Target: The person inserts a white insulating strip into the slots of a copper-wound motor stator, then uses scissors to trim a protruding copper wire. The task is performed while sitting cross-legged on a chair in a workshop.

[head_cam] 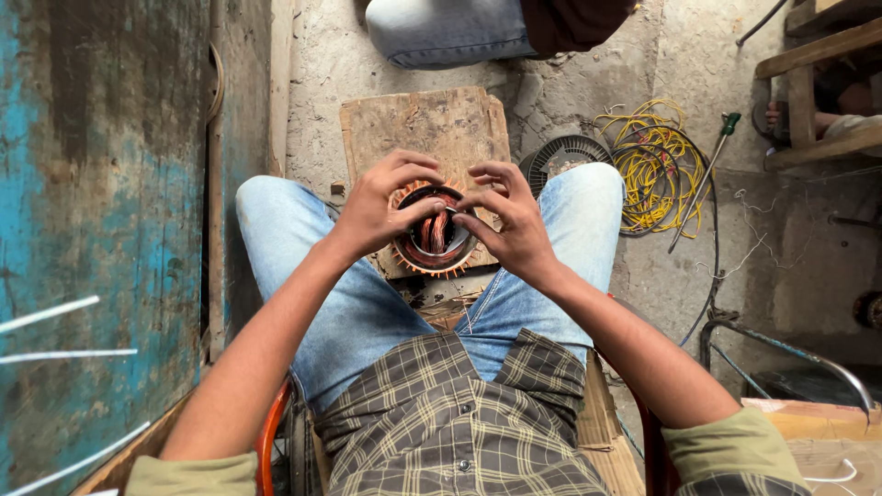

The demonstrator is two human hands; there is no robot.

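A round motor stator [435,241] with orange insulation teeth and copper windings rests on a worn wooden board [424,129] between my knees. My left hand [381,207] grips its left rim, with the thumb reaching into the centre. On the right rim sits my right hand [508,219], its fingers pinching at the copper winding inside the ring. Both hands hide much of the stator's outer edge.
A blue painted wall [101,202] runs along the left. A tangle of yellow wire [654,165], a green-handled screwdriver [706,176] and a round fan grille [565,154] lie on the concrete floor to the right. Another person's knee [441,32] is ahead. A wooden stool [818,92] stands far right.
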